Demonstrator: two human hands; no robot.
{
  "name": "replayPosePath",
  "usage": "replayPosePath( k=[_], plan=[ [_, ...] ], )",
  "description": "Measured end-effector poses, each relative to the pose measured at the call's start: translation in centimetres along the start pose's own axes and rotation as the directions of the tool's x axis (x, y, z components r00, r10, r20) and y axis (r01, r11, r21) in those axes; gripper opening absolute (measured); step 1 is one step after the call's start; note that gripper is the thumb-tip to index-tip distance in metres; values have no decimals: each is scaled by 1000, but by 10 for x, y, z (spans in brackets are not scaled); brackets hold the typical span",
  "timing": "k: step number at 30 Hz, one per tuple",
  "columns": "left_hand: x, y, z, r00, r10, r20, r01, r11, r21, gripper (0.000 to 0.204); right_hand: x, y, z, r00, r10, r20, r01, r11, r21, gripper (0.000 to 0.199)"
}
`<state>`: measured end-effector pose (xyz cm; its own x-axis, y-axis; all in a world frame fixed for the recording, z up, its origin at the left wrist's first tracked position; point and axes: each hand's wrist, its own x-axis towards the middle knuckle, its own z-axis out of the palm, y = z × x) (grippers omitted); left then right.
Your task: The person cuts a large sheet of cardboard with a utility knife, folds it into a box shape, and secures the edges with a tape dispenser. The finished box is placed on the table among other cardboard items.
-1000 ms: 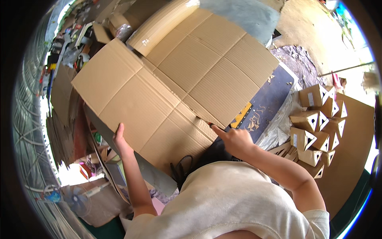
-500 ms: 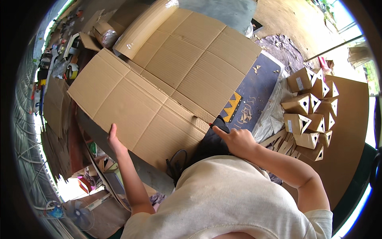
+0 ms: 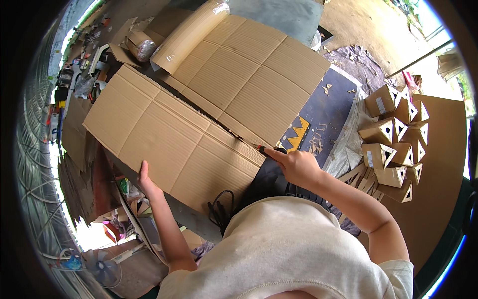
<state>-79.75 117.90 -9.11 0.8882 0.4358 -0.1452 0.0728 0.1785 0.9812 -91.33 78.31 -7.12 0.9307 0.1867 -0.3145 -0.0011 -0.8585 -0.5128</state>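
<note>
A creased brown cardboard strip [image 3: 164,134] lies in front of me, tilted toward the left. My left hand [image 3: 148,184] holds its near edge, thumb on top and fingers hidden beneath. Beyond it is a larger cardboard sheet [image 3: 249,72], with a dark gap running between the two pieces. My right hand [image 3: 300,168] is closed around a utility knife [image 3: 262,148] with a red and black handle. The knife is at the right end of the gap, by the strip's corner; most of its handle is covered by my fingers.
A cardboard roll [image 3: 191,35] wrapped in clear film lies at the far left of the sheet. Dark printed board [image 3: 331,102] with cardboard scraps shows beneath. Several folded triangular cardboard pieces [image 3: 381,155] are stacked at right. A fan [image 3: 102,266] stands lower left.
The strip has come away from the larger sheet, and a dark gap now shows between them. My right hand with the knife has shifted slightly; my left hand keeps its hold.
</note>
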Motion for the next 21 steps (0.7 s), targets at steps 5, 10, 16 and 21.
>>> replayPosePath(
  k=[5,10,16,21],
  plan=[
    [-6,5,7,1000,2,-13,-2,999,39,47,6,-5,11,1000,-9,-15,8,999,-35,37],
    [-8,6,1,1000,-22,19,22,1000,-22,44,-1,-1,13,998,-3,-57,4,1000,6,37],
    [-5,2,-4,1000,7,-12,-7,1000,-31,44,8,0,16,1000,-10,22,8,999,52,49],
    [-10,5,2,998,23,-57,-22,1000,21,44,-5,0,10,990,5,139,-1,999,-33,54]
  ],
)
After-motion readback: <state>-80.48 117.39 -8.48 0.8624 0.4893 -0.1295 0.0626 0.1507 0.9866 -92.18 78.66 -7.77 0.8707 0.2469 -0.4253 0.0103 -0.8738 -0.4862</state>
